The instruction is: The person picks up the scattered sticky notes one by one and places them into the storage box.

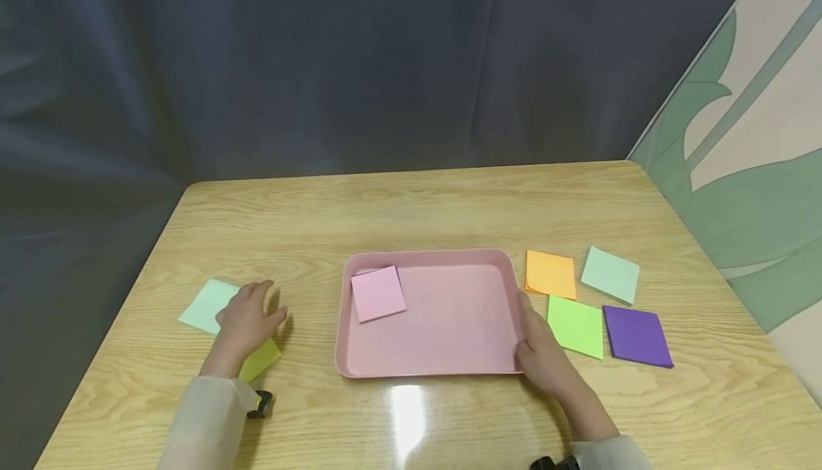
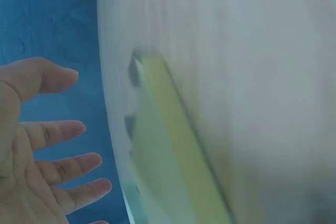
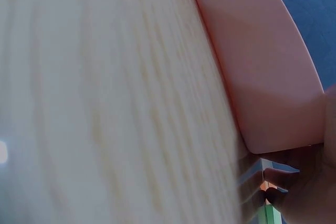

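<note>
My left hand (image 1: 247,320) hovers with spread fingers over the left side of the table, holding nothing. Under it lie a mint sticky-note pad (image 1: 207,307) and a yellow sticky-note pad (image 1: 262,359), each partly covered by the hand or wrist in the head view. In the left wrist view the yellow pad (image 2: 173,129) stands beyond the parted fingers (image 2: 68,169). A shallow pink tray (image 1: 449,327) sits mid-table with a pink pad (image 1: 379,294) inside, a purple edge showing beneath. My right hand (image 1: 542,352) holds the tray's right end, thumb by the front corner.
Right of the tray lie an orange pad (image 1: 551,274), a second mint pad (image 1: 610,274), a lime green pad (image 1: 576,326) and a purple pad (image 1: 638,336). A dark curtain (image 1: 385,70) hangs behind the wooden table (image 1: 411,213); a leaf-patterned wall (image 1: 758,192) borders the right.
</note>
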A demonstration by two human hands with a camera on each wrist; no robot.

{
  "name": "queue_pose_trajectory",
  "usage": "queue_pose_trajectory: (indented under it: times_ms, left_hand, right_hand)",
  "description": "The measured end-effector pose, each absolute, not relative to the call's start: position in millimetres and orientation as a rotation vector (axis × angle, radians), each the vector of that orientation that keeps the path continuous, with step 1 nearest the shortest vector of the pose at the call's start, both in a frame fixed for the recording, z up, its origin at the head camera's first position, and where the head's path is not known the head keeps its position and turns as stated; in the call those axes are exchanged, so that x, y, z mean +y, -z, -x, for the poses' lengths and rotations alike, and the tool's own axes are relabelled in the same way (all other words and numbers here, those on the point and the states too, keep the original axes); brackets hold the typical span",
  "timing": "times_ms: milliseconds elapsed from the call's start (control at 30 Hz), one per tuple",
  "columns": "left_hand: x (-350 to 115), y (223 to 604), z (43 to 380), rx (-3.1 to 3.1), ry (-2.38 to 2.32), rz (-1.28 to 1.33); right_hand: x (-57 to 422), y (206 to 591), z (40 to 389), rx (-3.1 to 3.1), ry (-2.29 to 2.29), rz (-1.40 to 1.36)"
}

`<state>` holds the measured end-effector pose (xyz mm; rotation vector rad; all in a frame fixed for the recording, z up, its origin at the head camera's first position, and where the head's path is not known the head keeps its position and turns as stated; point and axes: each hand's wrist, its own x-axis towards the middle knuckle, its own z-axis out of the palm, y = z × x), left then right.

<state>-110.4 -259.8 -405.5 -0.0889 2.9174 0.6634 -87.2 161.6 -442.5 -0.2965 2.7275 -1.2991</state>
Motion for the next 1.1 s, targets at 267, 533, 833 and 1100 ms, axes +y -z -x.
queue_pose_trajectory:
  times_ms: [267,533,833,1100]
  left_hand:
    - [-275.8,412.4,100.0,2.898,-0.604,0.179]
    - [-285.6,413.6,93.8,2.841,-0.653,0.209]
    - [-300.9,415.2,103.5,2.811,-0.626,0.241]
    - [-315.7,410.5,114.2,2.755,-0.564,0.278]
  right_hand:
    - [160.9,441.6,87.4,2.729,1.304,0.305]
    - [160.6,441.4,87.9,2.721,1.312,0.296]
    - [161.9,444.0,88.5,2.717,1.315,0.282]
    - [161.7,446.7,89.4,2.715,1.316,0.291]
